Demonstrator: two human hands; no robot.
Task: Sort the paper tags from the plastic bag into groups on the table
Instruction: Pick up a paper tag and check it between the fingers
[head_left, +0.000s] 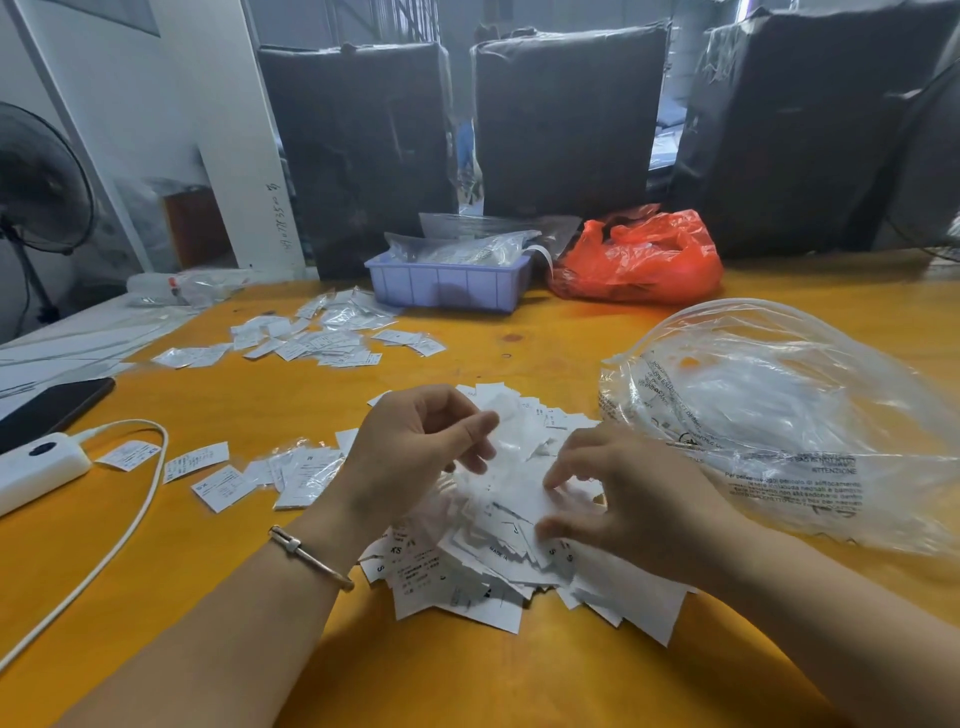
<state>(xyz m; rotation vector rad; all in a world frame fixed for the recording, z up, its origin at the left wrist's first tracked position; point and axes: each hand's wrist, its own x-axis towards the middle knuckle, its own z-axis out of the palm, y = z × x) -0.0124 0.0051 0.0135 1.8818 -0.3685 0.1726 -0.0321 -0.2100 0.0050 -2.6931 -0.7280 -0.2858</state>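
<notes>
- The landmark is the heap of white printed paper tags (483, 566) lying on the orange table (519, 675), just in front of the person.
- Right of the heap, touching its edge, lies a large clear plastic bag (789, 415) with black print, its mouth turned toward the heap.
- Left of the heap sit small groups of tags (249, 475), some in clear sleeves; farther behind the heap to the left lies a wider scatter of tags (317, 338).
- Well behind the heap stand a lilac plastic tray (449, 286) of clear packets and a crumpled red plastic bag (641, 260).
- Far left of the heap are a white power bank (36, 470) with its white cable (130, 525), and a black phone (52, 405).
- The left hand (410, 452) (a thin metal bangle (309, 557) on its wrist) hovers above the heap, fingers curled, pinching a blurred white tag (511, 434).
- The right hand (623, 499) rests on the heap, fingertips bent down and pinching at tags on top; it hides part of the heap.
</notes>
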